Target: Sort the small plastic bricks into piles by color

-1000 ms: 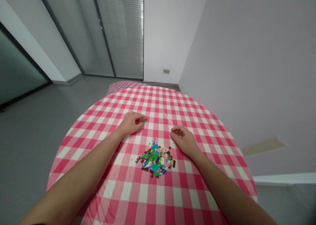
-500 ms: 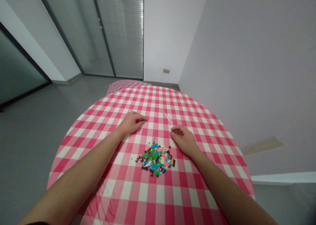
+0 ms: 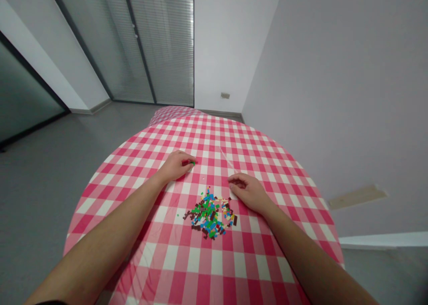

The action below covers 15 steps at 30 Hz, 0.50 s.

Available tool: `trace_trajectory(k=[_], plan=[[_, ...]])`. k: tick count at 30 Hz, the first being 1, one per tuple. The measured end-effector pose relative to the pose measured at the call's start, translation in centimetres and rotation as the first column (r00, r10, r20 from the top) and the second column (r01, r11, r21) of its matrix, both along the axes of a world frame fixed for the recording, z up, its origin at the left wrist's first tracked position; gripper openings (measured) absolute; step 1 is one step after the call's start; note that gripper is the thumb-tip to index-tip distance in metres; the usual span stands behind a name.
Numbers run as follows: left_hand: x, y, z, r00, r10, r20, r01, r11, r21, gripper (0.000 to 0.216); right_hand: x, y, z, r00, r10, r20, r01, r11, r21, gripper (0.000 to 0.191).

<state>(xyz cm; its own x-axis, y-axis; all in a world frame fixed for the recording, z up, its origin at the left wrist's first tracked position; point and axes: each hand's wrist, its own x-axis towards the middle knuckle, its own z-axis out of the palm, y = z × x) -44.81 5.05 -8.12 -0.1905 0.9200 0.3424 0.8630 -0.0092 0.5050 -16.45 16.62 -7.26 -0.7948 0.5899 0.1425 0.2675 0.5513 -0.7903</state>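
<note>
A heap of tiny coloured bricks (image 3: 210, 215), green, blue, brown and yellow, lies on a round table with a red-and-white checked cloth (image 3: 200, 260). My left hand (image 3: 176, 164) rests on the cloth beyond the heap to the left, its fingers pinched on a small green brick (image 3: 192, 163). My right hand (image 3: 247, 190) lies palm down just right of the heap, fingers loosely curled, its fingertips close to the heap's upper right edge. Nothing shows in it.
A thin pale stick-like thing (image 3: 227, 160) lies on the cloth beyond my right hand. A second checked surface (image 3: 172, 113) shows past the table's far edge. Grey floor surrounds the table; a wall is close on the right.
My right hand has turned more palm down and slid slightly left towards the heap. My left hand stays put with the green brick.
</note>
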Motion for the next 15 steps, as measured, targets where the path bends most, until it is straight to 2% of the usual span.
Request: trace_trajectory(k=[6,12,15], plan=[[0.1,0.0,0.0,1.0,-0.012,0.022,0.012,1.0,0.001,0.024,-0.3,-1.2,1.3,0.979,0.201,0.016,-0.201,0.964,0.176,0.013],[0.1,0.1,-0.1,1.0,-0.016,0.019,0.015,1.0,0.027,0.024,0.1,-2.2,1.8,0.937,0.34,0.084,-0.35,0.921,0.172,0.012],[0.1,0.1,-0.1,0.999,-0.018,0.03,0.016,0.998,0.058,0.024,0.3,-2.7,1.9,0.92,0.367,0.138,-0.388,0.906,0.171,0.014]])
